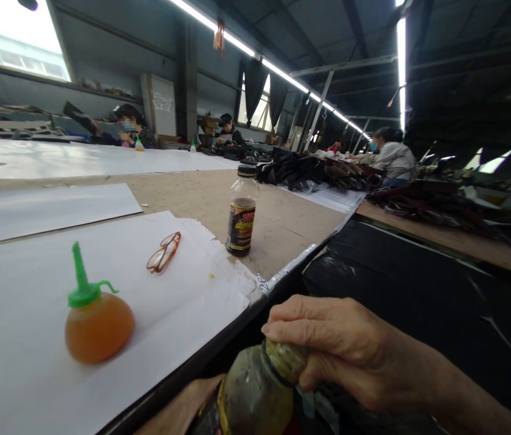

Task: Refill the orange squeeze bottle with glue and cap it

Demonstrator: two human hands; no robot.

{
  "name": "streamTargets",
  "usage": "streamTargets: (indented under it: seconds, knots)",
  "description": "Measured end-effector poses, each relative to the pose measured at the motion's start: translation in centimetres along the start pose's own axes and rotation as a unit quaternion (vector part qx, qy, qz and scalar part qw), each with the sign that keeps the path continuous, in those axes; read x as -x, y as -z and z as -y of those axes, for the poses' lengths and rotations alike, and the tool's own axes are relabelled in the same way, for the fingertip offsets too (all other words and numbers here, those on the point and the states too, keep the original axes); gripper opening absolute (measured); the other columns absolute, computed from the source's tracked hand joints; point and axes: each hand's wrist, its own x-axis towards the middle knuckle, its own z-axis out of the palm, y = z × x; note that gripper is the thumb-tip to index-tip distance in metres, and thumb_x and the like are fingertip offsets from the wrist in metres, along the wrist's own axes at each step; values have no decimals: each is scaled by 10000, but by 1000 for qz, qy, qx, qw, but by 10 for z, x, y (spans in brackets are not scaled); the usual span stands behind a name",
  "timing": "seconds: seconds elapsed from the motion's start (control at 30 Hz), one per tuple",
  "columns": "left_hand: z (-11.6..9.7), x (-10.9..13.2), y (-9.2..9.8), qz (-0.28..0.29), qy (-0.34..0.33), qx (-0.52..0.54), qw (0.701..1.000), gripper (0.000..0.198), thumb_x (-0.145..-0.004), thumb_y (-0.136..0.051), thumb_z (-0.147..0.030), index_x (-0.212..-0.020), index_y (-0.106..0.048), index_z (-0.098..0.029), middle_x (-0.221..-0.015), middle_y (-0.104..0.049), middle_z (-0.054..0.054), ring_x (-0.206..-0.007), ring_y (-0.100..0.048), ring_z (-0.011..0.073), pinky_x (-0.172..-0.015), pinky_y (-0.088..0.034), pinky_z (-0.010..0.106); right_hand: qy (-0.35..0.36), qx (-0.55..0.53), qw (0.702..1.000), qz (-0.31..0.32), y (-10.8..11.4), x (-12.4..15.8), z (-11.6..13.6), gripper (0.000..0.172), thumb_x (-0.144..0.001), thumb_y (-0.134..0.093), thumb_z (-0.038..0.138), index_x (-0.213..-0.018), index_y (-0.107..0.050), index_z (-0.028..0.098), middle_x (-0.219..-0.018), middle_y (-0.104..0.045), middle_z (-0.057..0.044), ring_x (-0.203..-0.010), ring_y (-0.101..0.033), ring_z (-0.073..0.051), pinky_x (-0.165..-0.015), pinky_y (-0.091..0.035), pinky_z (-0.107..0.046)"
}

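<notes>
A grimy, yellow-stained plastic bottle [255,393] is tilted at the bottom of the view, over the table's front edge. My right hand [346,338] is closed round its capped neck, thumb beneath and fingers on top. Against the lower side of the bottle lies my left hand [187,405], around its body; its fingers are hidden behind the bottle and below the frame. On the white sheet to the left stands a round squeeze bottle [99,331] with a green nozzle and orange liquid. A dark-capped drink bottle [241,220] with a black label stands upright farther back.
Brown-framed glasses [163,252] lie on the white sheet [33,278]. Piles of dark material [301,169] cover the table farther back. Black sheeting [386,278] lies at the right. Several people, including a person in a light top [391,158], sit or stand at distant tables.
</notes>
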Motion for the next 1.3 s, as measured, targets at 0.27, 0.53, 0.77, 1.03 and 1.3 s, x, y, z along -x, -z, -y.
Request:
streamTargets:
  seconds: [0.27, 0.53, 0.77, 1.03, 1.3]
  knots:
    - [8, -33, -21, -21, 16, -20, 999, 279, -890, -535, -363, -1012, -575, -115, -927, -606, 41, -757, -599, 143, -649, -530, 285, 20, 38, 999, 1, -5, 2, -10, 372, -809, -540, 34, -1169, -556, 126, -1020, -616, -89, -939, -576, -144, -822, -489, -233]
    - [3, 4, -12, -66, 23, -52, 996, 483, -570, -767, -355, -970, -600, -142, -932, -623, 30, -875, -571, 231, -743, -475, 287, 16, 159, 987, -15, -10, 6, -2, 237, -809, -555, 90, -1043, -595, 94, -956, -649, -113, -899, -609, -188, -816, -501, -266]
    - [-2, -7, -20, -127, 31, -157, 979, 379, -520, -680, -298, -848, -538, -173, -793, -618, 12, -689, -551, 178, -567, -413, 231, -88, 135, 986, -37, -23, 11, -3, 157, -727, -542, 69, -847, -592, 157, -829, -651, -62, -784, -599, -175, -685, -485, -251]
    - [4, -9, -38, -238, 15, -254, 937, 416, -539, -566, -147, -950, -513, -187, -850, -641, 31, -744, -614, 202, -567, -428, 247, -257, 70, 963, -27, -38, 11, -14, 121, -734, -500, 111, -810, -577, 163, -796, -609, -33, -758, -544, -158, -700, -418, -269]
    - [63, -25, -58, -305, 1, -352, 885, 520, -636, -589, -154, -1144, -480, -155, -1036, -664, 111, -860, -668, 251, -721, -544, 307, -383, 49, 922, -37, -50, 4, -24, 71, -681, -521, 127, -632, -510, 177, -574, -464, 38, -566, -426, -103, -527, -288, -230]
